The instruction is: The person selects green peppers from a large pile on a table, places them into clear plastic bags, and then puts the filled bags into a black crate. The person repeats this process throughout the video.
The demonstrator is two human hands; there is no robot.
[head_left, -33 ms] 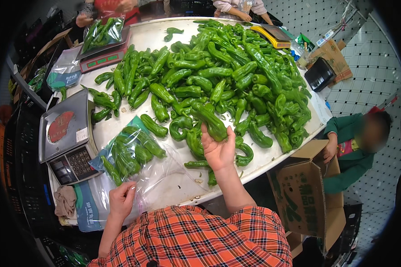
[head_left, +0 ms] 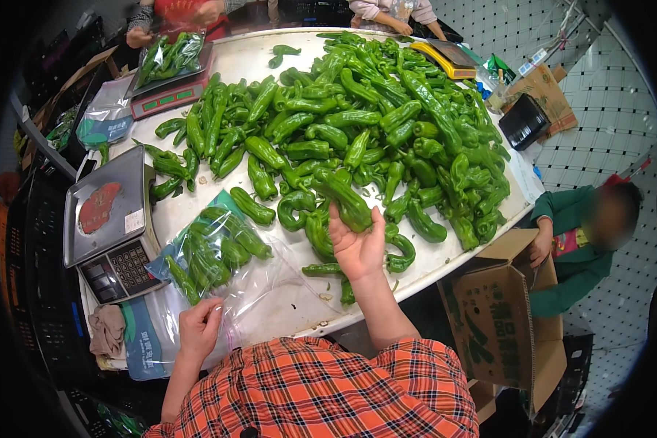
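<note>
My right hand (head_left: 358, 241) holds a large green pepper (head_left: 345, 196) in curled fingers over the near part of a big heap of green peppers (head_left: 365, 98) on the white table. My left hand (head_left: 201, 325) pinches the edge of a clear plastic bag (head_left: 263, 296) that lies on the table with several peppers (head_left: 210, 259) inside. Left of the bag stands a steel-topped scale (head_left: 112, 226) with a keypad, with flat plastic bags (head_left: 142, 343) and a crumpled cloth (head_left: 108, 328) below it.
At the back left, a red scale (head_left: 169, 100) bears a filled bag near a co-worker's hands (head_left: 139, 35). Another worker's arms (head_left: 398, 25) and a yellow scale (head_left: 445, 62) are at the back. At the right, a person in green (head_left: 577, 277) holds an open cardboard box (head_left: 489, 328).
</note>
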